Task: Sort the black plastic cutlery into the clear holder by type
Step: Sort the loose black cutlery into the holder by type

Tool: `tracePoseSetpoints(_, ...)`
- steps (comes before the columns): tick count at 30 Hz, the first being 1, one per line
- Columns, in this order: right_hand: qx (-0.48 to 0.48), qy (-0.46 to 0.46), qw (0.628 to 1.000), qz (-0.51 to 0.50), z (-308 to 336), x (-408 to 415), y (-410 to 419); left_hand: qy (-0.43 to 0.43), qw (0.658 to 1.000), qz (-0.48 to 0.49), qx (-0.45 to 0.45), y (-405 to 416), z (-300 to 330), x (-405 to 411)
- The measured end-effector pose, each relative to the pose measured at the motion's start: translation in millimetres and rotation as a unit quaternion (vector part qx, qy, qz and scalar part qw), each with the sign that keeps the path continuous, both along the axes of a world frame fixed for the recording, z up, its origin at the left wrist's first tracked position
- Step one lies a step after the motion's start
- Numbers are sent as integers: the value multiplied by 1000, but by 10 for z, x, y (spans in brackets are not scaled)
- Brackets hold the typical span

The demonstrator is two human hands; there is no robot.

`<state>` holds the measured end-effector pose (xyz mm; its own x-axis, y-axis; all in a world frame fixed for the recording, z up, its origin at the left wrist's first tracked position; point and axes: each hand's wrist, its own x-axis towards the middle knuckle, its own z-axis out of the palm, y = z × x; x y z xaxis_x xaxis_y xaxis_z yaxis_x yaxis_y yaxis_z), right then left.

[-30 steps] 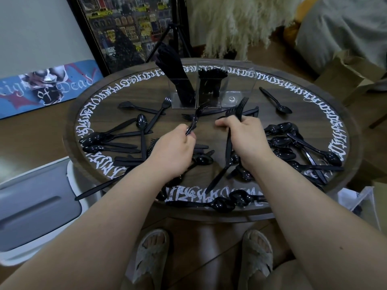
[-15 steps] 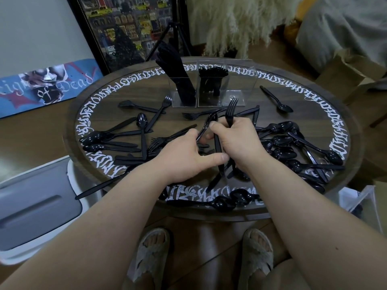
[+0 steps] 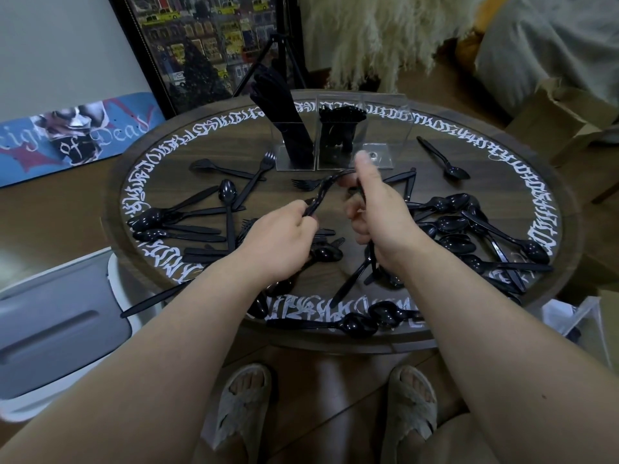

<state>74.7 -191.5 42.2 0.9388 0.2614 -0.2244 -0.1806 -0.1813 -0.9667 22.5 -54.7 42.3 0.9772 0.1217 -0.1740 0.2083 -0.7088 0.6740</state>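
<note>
- The hands, pressed together half a second ago, have drawn apart above the counter (image 3: 335, 135): the left hand (image 3: 281, 242) now grasps a blurred fork (image 3: 320, 195) by its handle, its head towards the right hand.
- The right hand (image 3: 375, 212) has its grip clenched on a bunch of forks (image 3: 355, 276), handles trailing below the fist, thumb raised.
- The holder (image 3: 385, 128) stands at the far side; its left compartment holds what look like knives, the middle one more cutlery, the right one looks bare.
- Spoons (image 3: 452, 224) lie heaped to the right, with mixed pieces to the left.
- Judged from this, forks are being gathered for one compartment; much sorting remains.
</note>
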Motion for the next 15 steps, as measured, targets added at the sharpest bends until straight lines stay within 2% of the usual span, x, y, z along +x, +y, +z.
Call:
tracePoseSetpoints(8,29,24,999,-35,-13,33,-3,-15,1000,17,-21,41,-60,9)
tracePoseSetpoints(12,84,-5,993,-81,-32,43,-14,-22,999,18,-15,32,-46,6)
tracePoseSetpoints(15,74,-19,994,-80,-34,57,-40,-27,999,23,-20,26,-37,7)
